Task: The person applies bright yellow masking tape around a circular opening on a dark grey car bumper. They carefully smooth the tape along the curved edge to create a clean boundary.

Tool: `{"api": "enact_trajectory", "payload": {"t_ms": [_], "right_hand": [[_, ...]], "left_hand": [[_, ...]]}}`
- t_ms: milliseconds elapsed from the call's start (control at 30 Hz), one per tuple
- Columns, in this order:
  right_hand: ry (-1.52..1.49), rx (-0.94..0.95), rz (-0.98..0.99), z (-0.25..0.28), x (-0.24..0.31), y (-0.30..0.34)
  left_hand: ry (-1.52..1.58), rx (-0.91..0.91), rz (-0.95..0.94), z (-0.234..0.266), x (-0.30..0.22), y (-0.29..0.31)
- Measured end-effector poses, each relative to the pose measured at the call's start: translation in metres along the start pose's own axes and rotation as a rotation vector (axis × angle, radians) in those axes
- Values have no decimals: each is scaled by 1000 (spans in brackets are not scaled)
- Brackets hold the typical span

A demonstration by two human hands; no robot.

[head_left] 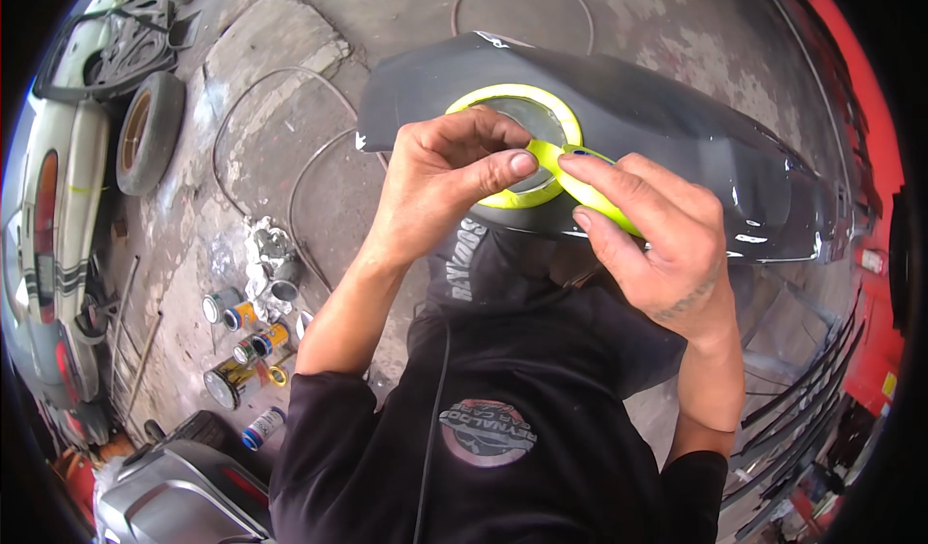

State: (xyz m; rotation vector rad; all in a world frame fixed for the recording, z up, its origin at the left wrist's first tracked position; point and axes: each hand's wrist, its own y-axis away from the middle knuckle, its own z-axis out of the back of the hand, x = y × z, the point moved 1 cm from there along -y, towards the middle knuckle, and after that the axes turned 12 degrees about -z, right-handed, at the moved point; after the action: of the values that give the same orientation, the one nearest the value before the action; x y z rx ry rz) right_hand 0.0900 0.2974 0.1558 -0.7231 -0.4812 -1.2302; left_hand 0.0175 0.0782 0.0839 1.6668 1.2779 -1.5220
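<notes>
My right hand [667, 240] grips a roll of bright yellow-green tape [601, 201], seen mostly edge-on and partly covered by my fingers. A short length of the tape [546, 154] spans the gap to my left hand [454, 172], whose thumb and fingers are closed at its end. Both hands are above a glossy dark grey body panel [657, 119] lying across in front of me. A bright yellow ring [527, 92] borders a round grey area on that panel. My hands hide part of the ring.
Paint cans [224, 386] and crumpled foil [271, 249] lie on the floor at left. A thin hose [224, 133] loops over the concrete. Farther left are a tyre [152, 133] and a light-coloured car [68, 186]. Dark slats [802, 418] and a red surface [875, 157] line the right side.
</notes>
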Motion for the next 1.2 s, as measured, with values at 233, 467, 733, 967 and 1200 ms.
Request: {"api": "enact_trajectory", "payload": {"t_ms": [233, 467, 733, 967, 1200], "right_hand": [[332, 109, 166, -11, 0, -5], [781, 175, 316, 12, 5, -46], [975, 172, 406, -31, -11, -82], [989, 153, 410, -42, -15, -80], [1036, 163, 359, -45, -17, -77]], "left_hand": [[-285, -231, -135, 10, 24, 23], [-463, -531, -190, 22, 78, 18], [-643, -557, -253, 31, 102, -8], [-838, -536, -335, 32, 118, -9], [-1000, -495, -343, 31, 117, -10]]}}
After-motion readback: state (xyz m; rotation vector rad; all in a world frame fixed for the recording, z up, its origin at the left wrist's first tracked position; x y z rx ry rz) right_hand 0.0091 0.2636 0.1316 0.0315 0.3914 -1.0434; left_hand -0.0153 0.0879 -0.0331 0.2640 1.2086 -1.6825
